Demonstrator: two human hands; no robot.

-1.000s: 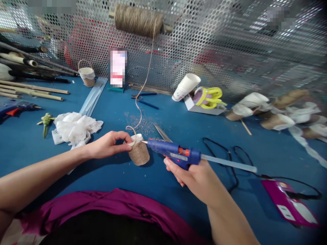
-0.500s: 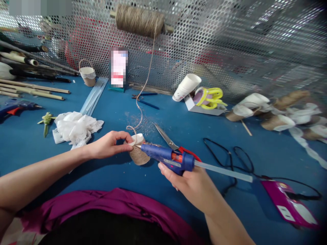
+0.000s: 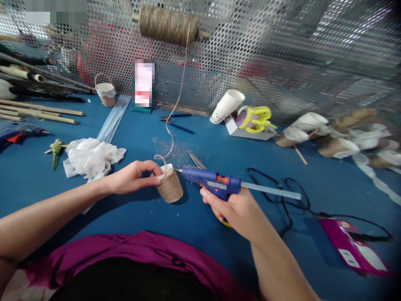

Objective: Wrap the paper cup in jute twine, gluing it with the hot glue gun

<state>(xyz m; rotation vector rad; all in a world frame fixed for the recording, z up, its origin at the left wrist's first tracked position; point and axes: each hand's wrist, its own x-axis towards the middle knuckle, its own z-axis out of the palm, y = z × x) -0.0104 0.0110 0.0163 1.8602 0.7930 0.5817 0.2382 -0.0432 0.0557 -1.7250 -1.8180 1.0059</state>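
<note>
My left hand [image 3: 142, 177] pinches the rim of a small paper cup [image 3: 171, 188] wrapped in brown twine, tilted on the blue table. A loose strand of twine [image 3: 172, 138] runs from the cup's rim up to a spool [image 3: 167, 25]. In my right hand [image 3: 234, 207] is a blue hot glue gun [image 3: 206, 179], its nozzle just right of the cup's rim and a clear glue stick [image 3: 272, 190] poking out of its back. Scissors [image 3: 196, 160] lie partly hidden beneath the glue gun.
White lace [image 3: 92, 156] is heaped left of my arm. Blue-handled pliers [image 3: 178, 121] lie near the mesh wall, beside a phone [image 3: 143, 83]. Stacked paper cups [image 3: 227, 106] lean by yellow-handled scissors [image 3: 257, 119]. A black cord [image 3: 283, 196] and a purple pouch [image 3: 354, 246] lie at right.
The glue gun has drawn back to the right, and its nozzle has left the spot by my left fingers. My left hand still holds the cup in about the same place.
</note>
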